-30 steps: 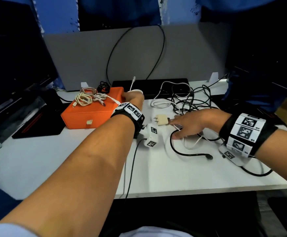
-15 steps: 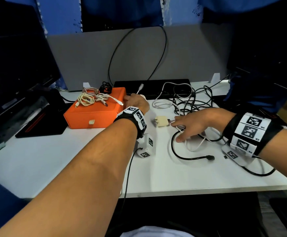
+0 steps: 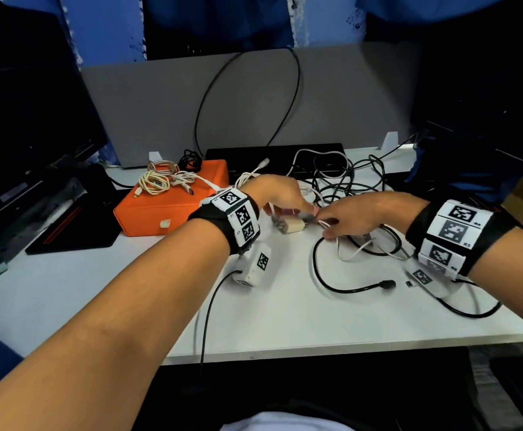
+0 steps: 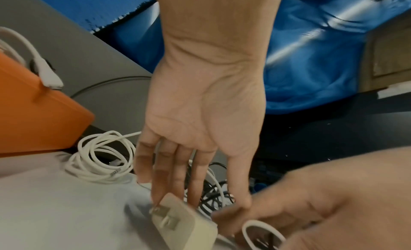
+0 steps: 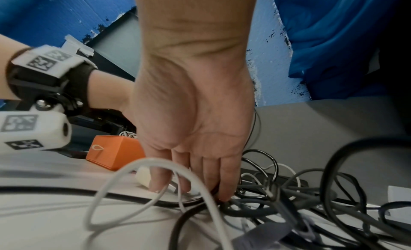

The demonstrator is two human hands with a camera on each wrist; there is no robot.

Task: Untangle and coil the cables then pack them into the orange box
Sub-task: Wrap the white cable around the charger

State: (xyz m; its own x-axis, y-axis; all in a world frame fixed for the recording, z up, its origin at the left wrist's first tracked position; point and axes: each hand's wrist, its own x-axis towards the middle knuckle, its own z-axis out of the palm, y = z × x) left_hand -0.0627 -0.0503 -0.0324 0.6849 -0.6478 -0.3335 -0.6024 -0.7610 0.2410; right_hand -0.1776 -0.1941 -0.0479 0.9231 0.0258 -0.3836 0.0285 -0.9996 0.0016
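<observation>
The closed orange box [image 3: 173,209] stands at the left with several coiled cables [image 3: 160,181] on its lid. A coiled white cable [image 4: 100,159] lies beside the box's right end. My left hand [image 3: 303,211] reaches over a cream charger plug [image 3: 291,227], its straight fingertips [image 4: 160,195] touching the plug [image 4: 184,220]. My right hand [image 3: 325,225] meets it from the right, thumb and forefinger pinching the white cable [image 5: 173,185] at the plug's end. A tangle of black and white cables [image 3: 341,181] lies behind both hands.
A black cable [image 3: 347,284] loops over the white table [image 3: 98,290] in front of my right hand. A black flat device [image 3: 272,152] sits before the grey partition [image 3: 347,98]. A dark stand [image 3: 67,225] lies left of the box. Monitors flank the desk.
My left hand has left the box's right corner and swung right onto the charger plug. My right hand has stayed on the white cable by the plug.
</observation>
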